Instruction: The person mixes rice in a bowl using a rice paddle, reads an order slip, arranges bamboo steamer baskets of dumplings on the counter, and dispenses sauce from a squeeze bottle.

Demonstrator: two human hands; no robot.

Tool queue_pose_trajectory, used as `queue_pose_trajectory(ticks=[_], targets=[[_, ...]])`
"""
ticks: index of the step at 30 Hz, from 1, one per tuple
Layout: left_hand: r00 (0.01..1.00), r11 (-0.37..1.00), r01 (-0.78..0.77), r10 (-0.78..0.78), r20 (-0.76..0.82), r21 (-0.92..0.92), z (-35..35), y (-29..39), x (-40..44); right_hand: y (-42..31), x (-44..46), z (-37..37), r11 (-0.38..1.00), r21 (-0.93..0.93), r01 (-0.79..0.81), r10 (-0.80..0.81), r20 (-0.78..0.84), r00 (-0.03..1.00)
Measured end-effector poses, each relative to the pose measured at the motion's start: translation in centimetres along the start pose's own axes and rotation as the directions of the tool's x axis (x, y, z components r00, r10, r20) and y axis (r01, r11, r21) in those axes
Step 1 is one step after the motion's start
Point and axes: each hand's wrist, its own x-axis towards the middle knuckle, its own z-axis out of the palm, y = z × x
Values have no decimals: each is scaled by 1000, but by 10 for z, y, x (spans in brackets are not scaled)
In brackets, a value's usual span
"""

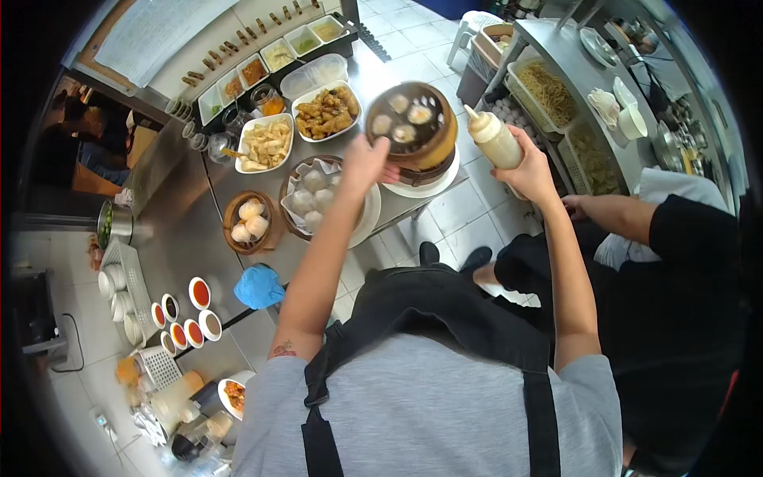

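Observation:
My left hand (369,165) grips the near left rim of a round steamer basket (447,137), thumb on the rim, fingers beneath. Several dumplings lie inside it, and it looks tilted above another steamer on a white plate (433,185). My right hand (524,168) is wrapped round a squeeze bottle (494,140) of pale sauce, its nozzle pointing up and left toward the basket. Left of my left hand, a larger steamer (288,184) holds several white dumplings on paper. A small steamer (232,213) with buns stands farther left.
Two white bowls of fried food (266,143) (327,111) stand behind the steamers. Small sauce dishes (199,293) and a blue cloth (259,286) are at the left. A person in black (675,318) is close on my right, beside a metal shelf (548,40). A bin (480,63) stands beyond the bottle.

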Motion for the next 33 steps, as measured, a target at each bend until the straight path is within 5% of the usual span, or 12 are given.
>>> queue_pose_trajectory(ticks=[2,6,15,23,32,33], targets=[[993,997,-57,61,-101,45,-15,22,-12,8,8,2,999,-41,25,-26,-17,1000],[984,981,-51,80,-157,185,-51,55,-35,33,34,10,862,-360,357,-347,96,933],[922,995,-58,84,-379,81,-45,54,-77,23,79,16,573,-471,670,-612,297,733],[897,997,-49,73,-436,64,-41,41,-91,-2,103,46,376,-498,782,-729,362,581],[902,998,-29,49,-429,52,-22,22,-83,19,127,18,404,-585,703,-627,383,679],[903,998,-24,43,-427,50,-16,17,-80,26,124,13,492,-551,674,-572,379,727]])
